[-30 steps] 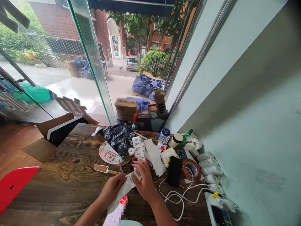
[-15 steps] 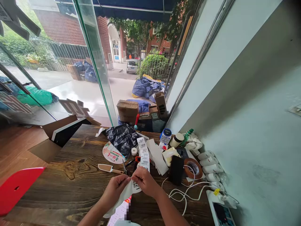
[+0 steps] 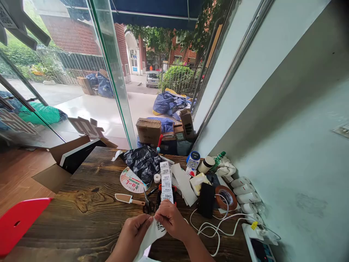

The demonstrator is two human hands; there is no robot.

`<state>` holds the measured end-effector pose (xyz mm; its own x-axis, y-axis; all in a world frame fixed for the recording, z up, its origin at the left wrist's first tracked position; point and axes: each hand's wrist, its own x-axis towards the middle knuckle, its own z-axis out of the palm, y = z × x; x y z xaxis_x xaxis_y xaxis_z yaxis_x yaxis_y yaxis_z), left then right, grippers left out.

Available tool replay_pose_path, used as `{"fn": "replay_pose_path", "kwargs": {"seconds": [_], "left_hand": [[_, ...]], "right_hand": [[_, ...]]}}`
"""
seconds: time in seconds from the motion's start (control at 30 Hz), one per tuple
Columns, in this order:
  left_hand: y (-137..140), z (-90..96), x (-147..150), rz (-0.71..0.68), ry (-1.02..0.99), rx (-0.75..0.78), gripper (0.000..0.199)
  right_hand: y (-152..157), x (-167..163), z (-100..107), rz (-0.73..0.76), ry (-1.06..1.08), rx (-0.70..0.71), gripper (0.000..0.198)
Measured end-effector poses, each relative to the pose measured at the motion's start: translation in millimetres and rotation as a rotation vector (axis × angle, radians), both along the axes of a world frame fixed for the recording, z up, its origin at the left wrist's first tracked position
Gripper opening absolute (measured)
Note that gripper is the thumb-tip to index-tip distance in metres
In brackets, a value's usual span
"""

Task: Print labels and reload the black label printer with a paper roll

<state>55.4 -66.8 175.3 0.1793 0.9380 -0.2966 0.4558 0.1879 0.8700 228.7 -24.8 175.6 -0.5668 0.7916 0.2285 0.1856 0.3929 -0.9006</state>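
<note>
Both hands pinch one printed label at the near edge of the bench.
Left hand [image 3: 133,233] and right hand [image 3: 170,220] meet fingertip to fingertip, clamped on a barcode label [image 3: 158,228] with white backing paper [image 3: 145,242] trailing below; it looks part-peeled, not yet free, I'd judge. Just beyond lies a strip of numbered labels [image 3: 165,182], seemingly mostly unused. Open bench [image 3: 81,214] lies to the left; scissors [image 3: 148,205] sit just ahead, while a white cable [image 3: 209,231] and tape roll [image 3: 225,196] crowd the right, near the wall.
</note>
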Motion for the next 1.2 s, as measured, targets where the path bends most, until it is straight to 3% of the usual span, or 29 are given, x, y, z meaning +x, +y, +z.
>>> {"fn": "replay_pose_path", "kwargs": {"seconds": [0.23,0.53,0.83,0.93,1.2], "left_hand": [[7,1.7,-4,0.03,-0.063,-0.097,0.054],[9,11.4,-13,-0.038,0.124,0.059,0.048],[16,4.4,-16,0.014,-0.097,-0.123,0.054],[15,3.2,-17,0.028,-0.095,-0.098,0.055],[24,29.8,-25,-0.17,0.121,-0.005,0.047]], "right_hand": [[-1,-5,1,-0.042,0.021,-0.041,0.048],[4,-12,2,-0.05,0.037,-0.101,0.048],[4,-18,2,-0.054,0.068,-0.107,0.048],[5,-19,3,-0.06,0.067,-0.106,0.05],[8,-8,16,0.011,-0.055,-0.147,0.036]]}}
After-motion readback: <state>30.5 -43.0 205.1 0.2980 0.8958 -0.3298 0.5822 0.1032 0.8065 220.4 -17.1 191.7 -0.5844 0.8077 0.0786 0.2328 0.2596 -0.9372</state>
